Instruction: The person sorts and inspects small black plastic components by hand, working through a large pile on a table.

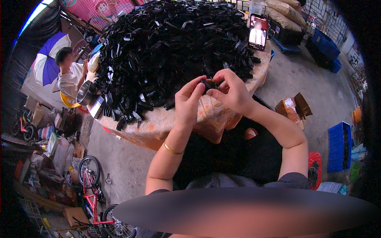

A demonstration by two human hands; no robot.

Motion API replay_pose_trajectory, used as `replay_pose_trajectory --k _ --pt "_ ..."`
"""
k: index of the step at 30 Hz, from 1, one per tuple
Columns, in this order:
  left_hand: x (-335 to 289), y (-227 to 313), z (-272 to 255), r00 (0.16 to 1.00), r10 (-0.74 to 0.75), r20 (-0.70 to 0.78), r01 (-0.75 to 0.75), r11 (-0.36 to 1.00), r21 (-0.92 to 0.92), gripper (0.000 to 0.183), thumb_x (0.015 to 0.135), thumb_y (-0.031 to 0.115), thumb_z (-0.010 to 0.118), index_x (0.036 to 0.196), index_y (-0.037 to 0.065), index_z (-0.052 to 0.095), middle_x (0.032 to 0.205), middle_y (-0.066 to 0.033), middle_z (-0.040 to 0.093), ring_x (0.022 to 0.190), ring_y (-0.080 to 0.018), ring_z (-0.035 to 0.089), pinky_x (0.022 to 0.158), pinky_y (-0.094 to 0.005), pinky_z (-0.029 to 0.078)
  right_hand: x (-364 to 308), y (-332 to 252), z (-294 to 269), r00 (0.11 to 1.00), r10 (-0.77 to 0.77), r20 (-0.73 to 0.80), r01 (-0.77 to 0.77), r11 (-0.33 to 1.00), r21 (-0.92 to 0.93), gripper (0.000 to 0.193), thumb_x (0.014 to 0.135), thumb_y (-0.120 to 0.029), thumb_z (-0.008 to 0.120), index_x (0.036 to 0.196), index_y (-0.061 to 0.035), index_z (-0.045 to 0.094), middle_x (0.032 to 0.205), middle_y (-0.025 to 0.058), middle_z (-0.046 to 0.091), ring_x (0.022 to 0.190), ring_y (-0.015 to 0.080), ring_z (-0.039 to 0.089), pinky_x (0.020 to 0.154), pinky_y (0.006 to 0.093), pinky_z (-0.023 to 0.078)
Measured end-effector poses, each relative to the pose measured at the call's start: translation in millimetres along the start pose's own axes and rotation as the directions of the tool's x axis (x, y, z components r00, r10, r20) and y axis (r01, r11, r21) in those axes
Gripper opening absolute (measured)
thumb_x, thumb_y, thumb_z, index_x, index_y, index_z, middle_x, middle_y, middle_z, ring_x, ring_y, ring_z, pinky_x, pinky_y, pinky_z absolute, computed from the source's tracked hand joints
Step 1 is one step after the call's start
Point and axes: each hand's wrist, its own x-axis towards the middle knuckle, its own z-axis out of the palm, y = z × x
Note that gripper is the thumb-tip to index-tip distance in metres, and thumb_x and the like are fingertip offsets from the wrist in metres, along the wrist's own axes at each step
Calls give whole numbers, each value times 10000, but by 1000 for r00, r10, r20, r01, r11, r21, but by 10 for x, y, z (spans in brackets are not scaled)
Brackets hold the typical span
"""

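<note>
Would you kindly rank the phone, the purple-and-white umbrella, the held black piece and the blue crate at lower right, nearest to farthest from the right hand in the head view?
From the right hand:
1. Black piece, just left.
2. Phone, upper right.
3. Blue crate, lower right.
4. Umbrella, far left.

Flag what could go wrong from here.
The small dark piece held between the left hand and right hand might slip. The black pile spreads close to the front-left edge of the table, so pieces could slide off. The phone, near the table's right edge, might get knocked over.
</note>
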Motion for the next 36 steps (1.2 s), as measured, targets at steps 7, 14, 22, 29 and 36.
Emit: replay_pose_trajectory --k 7,14,22,29,36 --pt "-7 64 -12 985 85 152 -101 990 98 214 832 17 540 1032 -20 605 978 -61 626 875 -103 563 786 -216 444 -52 -57 -97 973 24 231 -9 998 -68 269 748 -123 663 967 19 597 731 127 605 642 171 591 562 265 450" --pt "12 74 5 981 0 192 -49 967 249 203 829 15 541 1016 -32 605 942 -77 634 852 -109 574 775 -220 453 69 40 -312 925 -8 379 98 971 -219 248 740 -112 651 955 5 610 779 128 622 662 181 601 587 276 458" --pt "-64 -49 163 882 -4 472 -419 452 787 246 741 87 621 980 36 594 871 -125 610 819 -270 553 749 -356 454 854 368 -371 924 67 376 -38 996 -85 238 750 -211 608 933 -65 647 802 128 645 716 230 627 666 322 491" --pt "65 -167 71 901 255 352 -372 33 928 330 686 99 632 992 -3 559 914 -144 549 901 -313 478 786 -372 427 1417 597 413 916 -348 200 395 697 -598 166 749 -144 601 903 -91 635 878 71 621 862 233 579 761 325 471" --pt "94 -204 31 927 164 337 -349 43 936 329 686 12 545 1012 -29 531 881 -164 545 846 -316 500 751 -368 428 1682 577 656 879 -319 356 459 358 -813 72 771 -72 510 804 -75 574 791 74 614 776 223 612 738 392 445"
